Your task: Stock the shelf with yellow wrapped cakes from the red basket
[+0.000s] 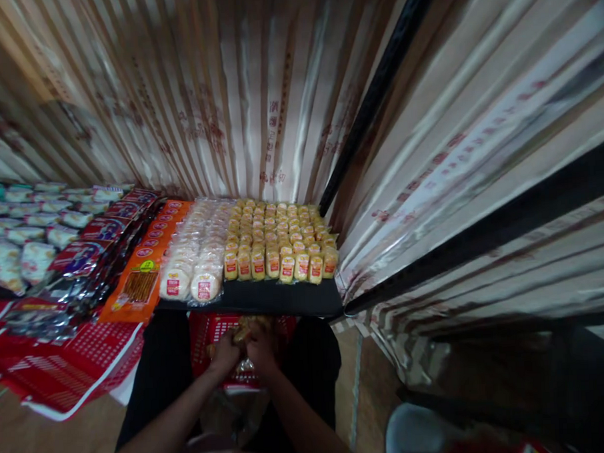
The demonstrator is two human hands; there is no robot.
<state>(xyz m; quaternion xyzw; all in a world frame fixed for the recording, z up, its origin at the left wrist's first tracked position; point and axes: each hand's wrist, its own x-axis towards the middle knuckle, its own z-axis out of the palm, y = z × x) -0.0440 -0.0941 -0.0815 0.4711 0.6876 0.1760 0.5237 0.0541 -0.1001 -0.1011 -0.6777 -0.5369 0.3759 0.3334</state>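
A red basket (199, 331) stands between my knees, just below the shelf front. Both hands are together over it. My left hand (226, 353) is curled at the basket's left-middle, its fingers around small yellowish wrapped snack packets (251, 321). Close beside it, my right hand (261, 348) is also closed on these packets. Dim light and the fingers hide exactly how many each hand has. Above them on the shelf, similar wrapped yellow cakes (286, 267) stand in tight rows. White round crackers (204, 285) in clear wrap lie left of the cakes.
The black shelf (285, 299) also carries an orange snack bag (139, 287), dark red packets (83, 256) and white packets (36, 259). A second red basket (97, 355) is at left. Pleated curtain (256, 88) hangs behind; black posts (376, 93) and a stool (414, 432) are at right.
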